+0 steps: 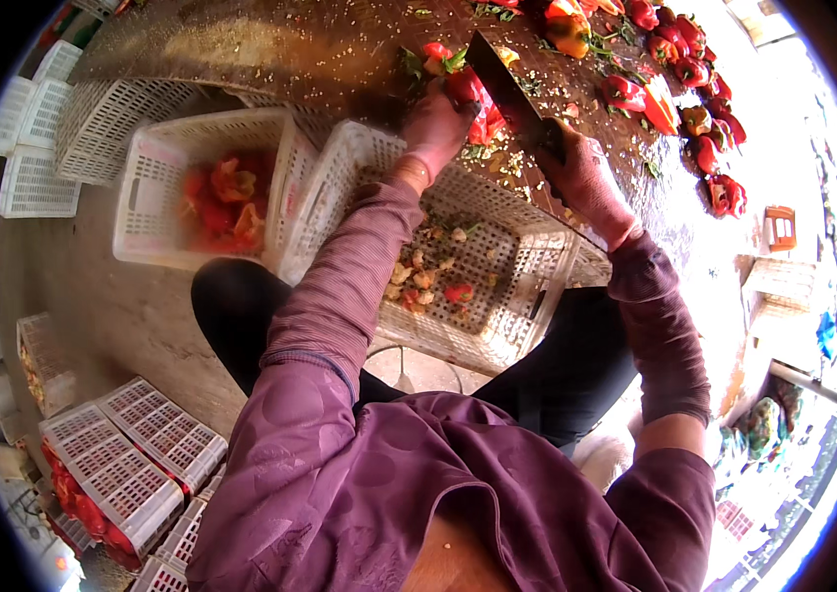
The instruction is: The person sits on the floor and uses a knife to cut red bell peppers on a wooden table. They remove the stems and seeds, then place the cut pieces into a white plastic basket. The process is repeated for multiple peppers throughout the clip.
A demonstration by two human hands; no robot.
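My right hand (587, 174), in a pinkish work glove, grips the dark handle of a broad-bladed cleaver (501, 83). The blade points up and to the left over the table. Just left of it, my gloved left hand (439, 126) holds a red bell pepper (472, 92) at the table's near edge. Part of that pepper is hidden behind the fingers and the blade. Beyond the left hand lies a red piece with green leaf or stem (441, 59). Whether the blade touches the pepper is hard to tell.
Whole peppers (685, 52) are spread over the seed-strewn table (300, 44). Below its edge, a white crate (529, 296) contains pepper cores and scraps. A second crate (130, 214), at left, contains red pepper pieces (230, 192). More crates of peppers (119, 473) stand on the floor, lower left.
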